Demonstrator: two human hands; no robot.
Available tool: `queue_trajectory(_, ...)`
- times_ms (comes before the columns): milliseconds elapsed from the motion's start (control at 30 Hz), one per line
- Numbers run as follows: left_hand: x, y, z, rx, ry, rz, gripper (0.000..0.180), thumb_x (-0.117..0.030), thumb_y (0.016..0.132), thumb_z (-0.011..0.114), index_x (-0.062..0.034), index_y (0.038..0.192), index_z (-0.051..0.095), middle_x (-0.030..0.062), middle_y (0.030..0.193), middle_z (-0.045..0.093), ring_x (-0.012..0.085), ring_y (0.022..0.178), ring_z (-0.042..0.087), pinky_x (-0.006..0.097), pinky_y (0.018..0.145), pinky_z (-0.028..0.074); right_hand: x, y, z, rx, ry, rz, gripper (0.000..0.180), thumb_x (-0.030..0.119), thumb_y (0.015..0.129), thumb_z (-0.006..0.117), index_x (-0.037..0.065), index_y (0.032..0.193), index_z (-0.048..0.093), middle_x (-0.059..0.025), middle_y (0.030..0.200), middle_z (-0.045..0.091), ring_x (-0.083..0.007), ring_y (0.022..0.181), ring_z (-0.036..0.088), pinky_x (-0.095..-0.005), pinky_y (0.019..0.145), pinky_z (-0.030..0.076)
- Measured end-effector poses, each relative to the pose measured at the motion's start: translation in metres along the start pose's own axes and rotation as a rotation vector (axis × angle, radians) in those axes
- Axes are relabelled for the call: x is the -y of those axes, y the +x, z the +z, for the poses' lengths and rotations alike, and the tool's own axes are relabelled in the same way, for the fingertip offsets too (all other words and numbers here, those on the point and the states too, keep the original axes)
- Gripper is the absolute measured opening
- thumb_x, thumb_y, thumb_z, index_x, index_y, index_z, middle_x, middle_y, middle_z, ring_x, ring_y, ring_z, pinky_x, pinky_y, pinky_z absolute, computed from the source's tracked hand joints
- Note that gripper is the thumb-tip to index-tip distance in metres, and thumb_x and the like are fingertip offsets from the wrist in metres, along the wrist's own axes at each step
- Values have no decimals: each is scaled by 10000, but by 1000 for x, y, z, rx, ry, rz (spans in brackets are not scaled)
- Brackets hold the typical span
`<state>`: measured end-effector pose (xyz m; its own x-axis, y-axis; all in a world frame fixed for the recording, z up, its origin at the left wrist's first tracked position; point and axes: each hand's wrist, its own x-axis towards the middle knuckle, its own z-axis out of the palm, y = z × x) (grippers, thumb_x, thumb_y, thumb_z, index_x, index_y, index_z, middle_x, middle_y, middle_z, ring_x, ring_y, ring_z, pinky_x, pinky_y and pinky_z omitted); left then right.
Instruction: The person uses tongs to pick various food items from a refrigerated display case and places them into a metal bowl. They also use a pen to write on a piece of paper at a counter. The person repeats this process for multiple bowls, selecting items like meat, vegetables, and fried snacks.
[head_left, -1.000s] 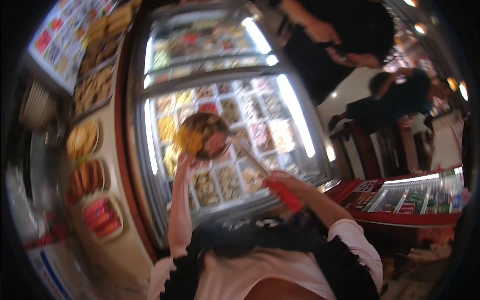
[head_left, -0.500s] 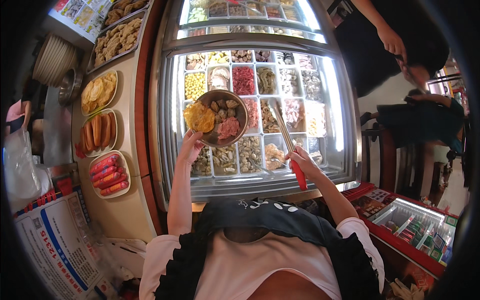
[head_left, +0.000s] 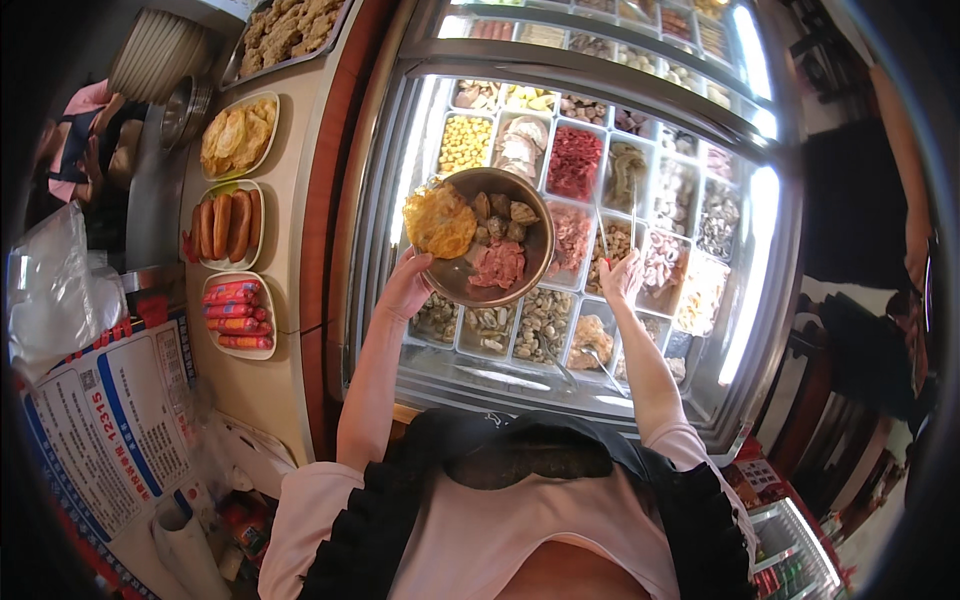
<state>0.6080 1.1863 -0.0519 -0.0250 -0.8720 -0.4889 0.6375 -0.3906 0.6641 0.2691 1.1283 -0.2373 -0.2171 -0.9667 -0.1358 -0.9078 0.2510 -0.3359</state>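
My left hand (head_left: 405, 287) grips the rim of a round metal bowl (head_left: 540, 245) above the lit food case. Inside the bowl lie a fried egg (head_left: 440, 220), a clump of pinkish meat (head_left: 498, 265) and several brown chunks (head_left: 500, 216). My right hand (head_left: 621, 279) is closed around metal tongs (head_left: 634, 212), whose red handle is mostly covered by the hand. The tongs' arms are spread and reach toward a bin of grey-green strips (head_left: 625, 170); whether the tips touch the food I cannot tell. Red shredded meat (head_left: 574, 163) fills the bin just left of it.
On the left counter stand plates of fried eggs (head_left: 238, 138), sausages (head_left: 226, 226) and red-wrapped sausages (head_left: 237, 314), beyond them a tray of fried pieces (head_left: 288, 38). The case's metal frame (head_left: 600, 85) crosses ahead. A person in pink (head_left: 90, 150) is far left; another person's arm (head_left: 895, 150) shows right.
My right hand has moved forward over the bins, swinging the tongs ahead with their arms apart. The bowl stays in my left hand with the same contents. The whole view has shifted.
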Motion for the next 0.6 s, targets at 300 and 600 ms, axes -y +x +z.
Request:
queue_trajectory(300, -4, 28, -2, 23, -65, 2, 493, -157, 751, 563, -4, 1174, 361, 110, 1126, 488, 195, 991, 519, 310, 812, 456, -10, -1, 13, -34, -107, 64, 854, 371, 670, 626, -92, 1239, 190, -259, 1155, 366, -368, 1094, 343, -421, 918, 286)
queue_trajectory(600, -18, 28, 10, 16, 5, 43, 657, -244, 713, 611, -17, 1233, 278, 98, 1164, 460, 183, 1021, 499, 287, 807, 451, -13, -4, 2, -73, -13, 3, 853, 361, 676, 620, -82, 1252, 174, -264, 1231, 310, -365, 1152, 297, -408, 965, 237)
